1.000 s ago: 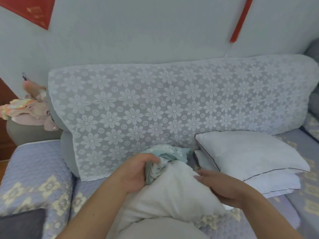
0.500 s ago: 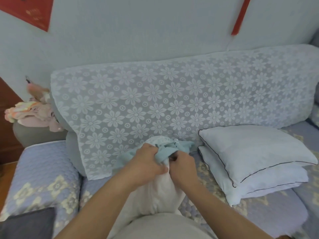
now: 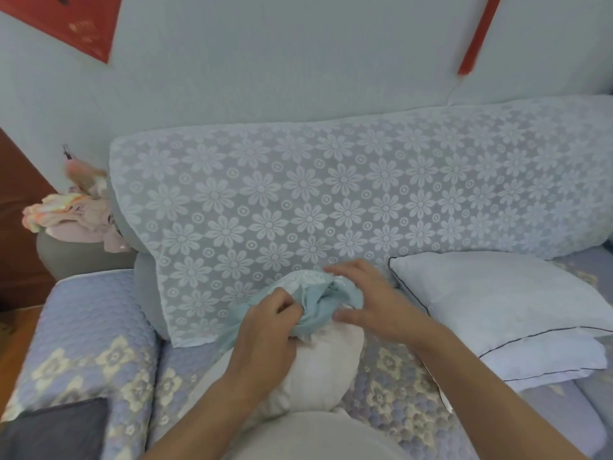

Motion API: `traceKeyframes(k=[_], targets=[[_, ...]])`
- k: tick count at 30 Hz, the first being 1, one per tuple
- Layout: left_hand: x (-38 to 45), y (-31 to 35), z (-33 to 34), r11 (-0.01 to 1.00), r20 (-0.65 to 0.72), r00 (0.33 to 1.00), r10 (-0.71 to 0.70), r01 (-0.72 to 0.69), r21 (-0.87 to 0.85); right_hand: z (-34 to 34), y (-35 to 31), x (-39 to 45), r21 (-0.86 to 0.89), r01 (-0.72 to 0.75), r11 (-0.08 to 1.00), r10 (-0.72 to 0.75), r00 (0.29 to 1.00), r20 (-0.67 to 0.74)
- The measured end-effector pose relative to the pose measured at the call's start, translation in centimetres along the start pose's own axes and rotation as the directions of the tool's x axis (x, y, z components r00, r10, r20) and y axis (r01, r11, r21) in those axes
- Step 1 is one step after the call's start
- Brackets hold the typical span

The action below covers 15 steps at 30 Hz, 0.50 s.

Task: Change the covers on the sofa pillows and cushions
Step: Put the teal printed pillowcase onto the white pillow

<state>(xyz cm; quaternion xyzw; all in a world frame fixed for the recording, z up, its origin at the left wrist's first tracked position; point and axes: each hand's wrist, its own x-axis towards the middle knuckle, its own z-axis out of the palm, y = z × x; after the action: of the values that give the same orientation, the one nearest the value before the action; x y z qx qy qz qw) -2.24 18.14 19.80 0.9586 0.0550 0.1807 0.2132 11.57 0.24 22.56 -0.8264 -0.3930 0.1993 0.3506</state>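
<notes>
Pale wall (image 3: 298, 61) behind; sofa backrest draped in a flower-lace throw (image 3: 365, 194). I see the white pillow insert (image 3: 318, 363) standing on the quilted sofa seat (image 3: 391, 386), directly under both grips, long axis running from my lap up toward the backrest, top end pointing at the lace. Light blue cover (image 3: 318, 303) is bunched over that top end. Left hand (image 3: 265, 333) grip is clamped on the cover's gathered edge, fingers curled round it. Right hand (image 3: 368, 303) lies on the cover's far side, fingers spread apart and relaxed, touching cloth. Two stacked white pillows (image 3: 497, 310) sit right of the right grip. Against 0.5 s ago: right fingers have let go and spread; left unchanged.
</notes>
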Motion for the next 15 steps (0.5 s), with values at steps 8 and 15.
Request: traceKeyframes(k=[8,15], targets=[[2.8,-0.2,-4.5,0.976,-0.378,0.913,0.154,-0.081,0.203,3.7,-3.5,2.4,-0.172,0.103,0.98,-0.158,0.924,-0.348],[0.2,-1.1,-5.7,0.994,0.077,0.996,-0.049,0.056,-0.097,5.8,-4.4,2.0,0.154,-0.056,0.987,0.123,0.872,-0.473]])
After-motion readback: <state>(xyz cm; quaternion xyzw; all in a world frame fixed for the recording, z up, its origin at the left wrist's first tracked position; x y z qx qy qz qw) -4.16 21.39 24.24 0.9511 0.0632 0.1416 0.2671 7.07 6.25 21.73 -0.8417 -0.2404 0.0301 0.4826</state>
